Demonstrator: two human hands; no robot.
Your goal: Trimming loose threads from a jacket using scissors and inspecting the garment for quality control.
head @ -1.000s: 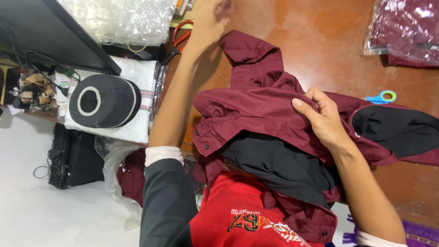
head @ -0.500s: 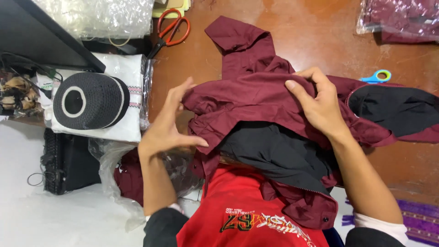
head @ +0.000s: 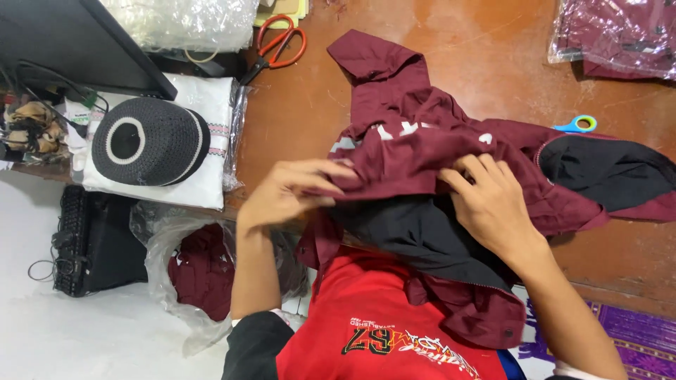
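Observation:
A maroon jacket (head: 422, 141) with a black lining (head: 415, 232) lies bunched on the brown table (head: 486, 49), one sleeve pointing up toward the far edge. My left hand (head: 285, 193) pinches a fold of the maroon cloth at the jacket's left side. My right hand (head: 493, 200) presses down on the middle of the jacket, fingers curled into the fabric. The jacket's lower part hangs over the table edge onto my red shirt.
Orange-handled scissors (head: 278, 46) lie at the top. Small blue scissors (head: 579, 125) peek out beside the jacket. A black knitted cap (head: 148, 141) sits on a folded white cloth (head: 211, 105) at left. Bagged maroon garments (head: 620, 35) lie top right, another bag (head: 197, 271) below the table.
My left hand came back from the far edge of the table and took hold of the jacket's left fold. White lettering on the maroon cloth now shows.

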